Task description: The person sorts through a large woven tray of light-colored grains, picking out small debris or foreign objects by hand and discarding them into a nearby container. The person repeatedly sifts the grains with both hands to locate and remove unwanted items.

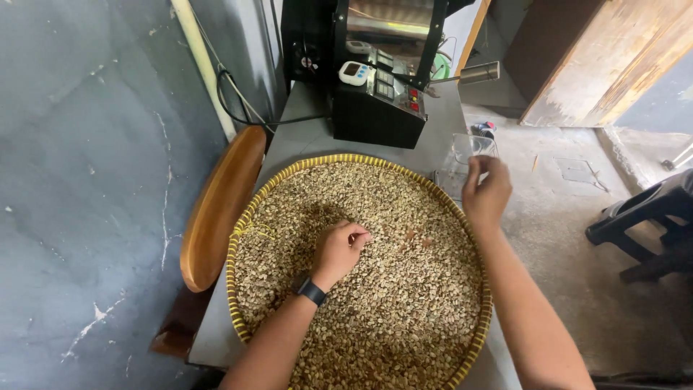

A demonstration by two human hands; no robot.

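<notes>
Head view: left hand (338,249) lay curled among pale beans (375,289) in the round woven tray (242,238) on the counter (303,123), grip pinched narrow; right hand (485,193) hovered over a clear container (462,155), fingertips together. Picking singly, keeping the pinch light, seemed best.

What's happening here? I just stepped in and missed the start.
A person bends over a round woven tray heaped with pale beans. Their left hand rests on the beans, fingers curled as if picking. Their right hand reaches past the tray's rim to a clear plastic container on the grey table, beside a black machine.
</notes>
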